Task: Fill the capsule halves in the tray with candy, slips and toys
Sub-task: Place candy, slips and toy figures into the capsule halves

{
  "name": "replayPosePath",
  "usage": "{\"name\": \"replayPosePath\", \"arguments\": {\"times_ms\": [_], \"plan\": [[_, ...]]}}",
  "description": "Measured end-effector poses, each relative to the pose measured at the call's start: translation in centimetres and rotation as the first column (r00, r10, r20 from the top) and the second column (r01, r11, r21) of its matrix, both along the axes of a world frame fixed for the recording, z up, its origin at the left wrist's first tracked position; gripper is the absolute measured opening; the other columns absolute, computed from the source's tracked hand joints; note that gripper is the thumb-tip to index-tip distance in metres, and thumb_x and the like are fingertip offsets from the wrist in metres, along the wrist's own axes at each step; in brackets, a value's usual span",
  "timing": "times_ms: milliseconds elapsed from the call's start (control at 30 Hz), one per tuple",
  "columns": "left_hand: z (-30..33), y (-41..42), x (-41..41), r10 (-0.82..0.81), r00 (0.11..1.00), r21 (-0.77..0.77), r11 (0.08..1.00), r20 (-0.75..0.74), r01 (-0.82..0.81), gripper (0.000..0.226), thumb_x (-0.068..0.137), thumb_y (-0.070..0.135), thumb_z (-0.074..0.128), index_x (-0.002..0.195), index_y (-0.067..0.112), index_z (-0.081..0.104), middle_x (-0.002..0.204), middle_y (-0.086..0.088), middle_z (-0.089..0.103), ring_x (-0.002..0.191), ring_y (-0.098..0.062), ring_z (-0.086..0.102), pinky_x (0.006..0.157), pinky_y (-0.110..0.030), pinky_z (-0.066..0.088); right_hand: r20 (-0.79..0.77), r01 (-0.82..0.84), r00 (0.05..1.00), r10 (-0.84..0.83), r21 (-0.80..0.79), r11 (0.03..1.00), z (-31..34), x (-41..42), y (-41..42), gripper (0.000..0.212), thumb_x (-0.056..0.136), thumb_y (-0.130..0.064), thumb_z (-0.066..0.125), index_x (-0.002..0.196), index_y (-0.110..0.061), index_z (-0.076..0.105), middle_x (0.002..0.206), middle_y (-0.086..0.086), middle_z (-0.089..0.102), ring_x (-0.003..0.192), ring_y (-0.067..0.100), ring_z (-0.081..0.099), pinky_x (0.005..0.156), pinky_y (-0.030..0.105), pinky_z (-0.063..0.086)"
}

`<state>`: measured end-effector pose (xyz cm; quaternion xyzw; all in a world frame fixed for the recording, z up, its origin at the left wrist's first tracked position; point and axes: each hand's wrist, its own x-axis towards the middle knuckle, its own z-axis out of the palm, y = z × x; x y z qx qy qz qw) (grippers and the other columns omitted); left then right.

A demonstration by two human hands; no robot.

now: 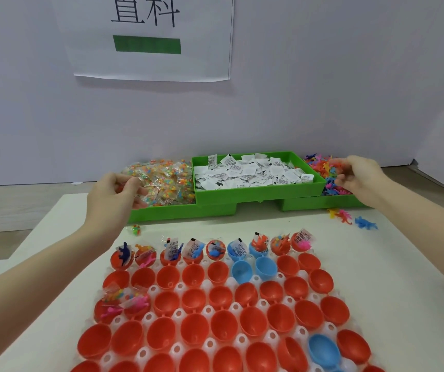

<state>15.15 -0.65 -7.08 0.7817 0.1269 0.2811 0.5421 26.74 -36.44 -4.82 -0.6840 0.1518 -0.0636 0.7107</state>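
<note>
A white tray (258, 278) in front of me holds rows of red and a few blue capsule halves (194, 299). The far row and two halves at the left carry candy, slips and toys. Behind it stand green bins: candy packets (167, 181) at left, paper slips (253, 173) in the middle, small plastic toys (325, 170) at right. My left hand (116, 194) reaches into the candy bin, fingers curled round candy packets. Over the toy bin, my right hand (357, 174) pinches at the toys with curled fingers; what it holds is blurred.
One candy packet (135, 229) lies on the white table in front of the candy bin. A few loose toys (352, 220) lie on the table near the toy bin. A wall with a paper sign (151, 36) stands close behind the bins.
</note>
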Motion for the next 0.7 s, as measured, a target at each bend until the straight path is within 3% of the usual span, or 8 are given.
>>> {"name": "replayPosePath", "arguments": {"times_ms": [200,267,333,367,433,467,533,700], "plan": [[-0.2,0.3,-0.2,-0.029,0.999,-0.023,0.999,-0.037,0.029,0.015,0.094,0.011,0.048,0.081,0.015,0.053,0.076,0.000,0.064,0.043,0.000,0.056,0.054,-0.015,0.049,-0.085,-0.057,0.990,0.111,0.480,0.875,1.2,-0.2,1.4,0.019,0.083,-0.011,0.033,0.064,-0.014,0.035,0.057,-0.003,0.032,0.033,0.007,0.027,0.029,0.014,0.016],[-0.1,0.4,-0.3,-0.030,0.998,-0.061,0.998,-0.048,0.027,0.015,0.094,0.010,0.047,0.081,0.015,0.053,0.077,-0.001,0.064,0.042,0.000,0.056,0.054,-0.017,0.049,-0.108,-0.133,0.979,0.172,0.297,0.945,1.5,0.0,2.1,0.030,0.088,-0.025,0.049,0.063,-0.013,0.037,0.053,-0.003,0.029,0.028,0.006,0.027,0.026,0.014,0.016],[0.0,0.5,-0.4,-0.042,0.997,-0.126,0.991,-0.060,0.034,0.012,0.095,0.010,0.046,0.086,0.011,0.053,0.078,-0.002,0.063,0.041,0.000,0.056,0.049,-0.012,0.048,-0.077,-0.241,0.970,0.231,-0.171,0.955,1.5,0.1,3.3,0.025,0.087,-0.028,0.062,0.080,-0.007,0.051,0.058,0.000,0.034,0.029,0.005,0.031,0.027,0.014,0.022],[0.1,0.5,-0.4,-0.057,0.996,-0.160,0.986,-0.066,0.045,0.009,0.096,0.010,0.046,0.089,0.008,0.052,0.078,-0.003,0.062,0.041,0.001,0.056,0.047,-0.010,0.047,-0.067,-0.268,0.962,0.266,-0.442,0.856,1.4,0.2,3.7,0.026,0.085,-0.029,0.065,0.086,-0.005,0.054,0.060,0.002,0.039,0.034,0.006,0.036,0.031,0.015,0.027],[0.1,0.5,-0.5,-0.087,0.993,-0.201,0.977,-0.081,0.069,0.008,0.096,0.009,0.045,0.094,0.005,0.051,0.078,-0.004,0.061,0.042,0.001,0.056,0.047,-0.009,0.046,-0.079,-0.232,0.943,0.322,-0.851,0.472,1.1,0.9,4.2,0.030,0.082,-0.030,0.069,0.087,-0.003,0.059,0.077,0.007,0.058,0.060,0.014,0.055,0.052,0.020,0.042],[0.0,0.5,-0.6,-0.098,0.991,-0.212,0.974,-0.089,0.077,0.009,0.096,0.009,0.045,0.095,0.004,0.052,0.078,-0.004,0.061,0.042,0.001,0.056,0.046,-0.009,0.046,-0.109,-0.207,0.945,0.310,-0.930,0.304,1.1,1.2,4.5,0.033,0.080,-0.030,0.071,0.093,-0.001,0.062,0.094,0.011,0.064,0.081,0.021,0.060,0.067,0.025,0.046],[-0.1,0.4,-0.9,-0.119,0.988,-0.235,0.968,-0.099,0.093,0.010,0.097,0.010,0.045,0.097,0.004,0.053,0.079,-0.005,0.062,0.042,0.001,0.056,0.046,-0.009,0.046,-0.211,-0.258,0.948,0.240,-0.947,0.190,1.0,1.8,5.0,0.048,0.078,-0.035,0.072,0.107,0.002,0.062,0.114,0.014,0.063,0.102,0.029,0.059,0.087,0.036,0.049],[-0.1,0.4,-1.9,-0.140,0.985,-0.281,0.954,-0.103,0.106,0.014,0.096,0.012,0.046,0.102,0.001,0.053,0.080,-0.006,0.062,0.042,0.001,0.056,0.047,-0.009,0.047,-0.260,-0.315,0.942,0.213,-0.903,0.291,0.9,2.2,5.6,0.050,0.074,-0.030,0.076,0.110,0.001,0.062,0.120,0.013,0.061,0.109,0.030,0.056,0.092,0.040,0.048]]}}
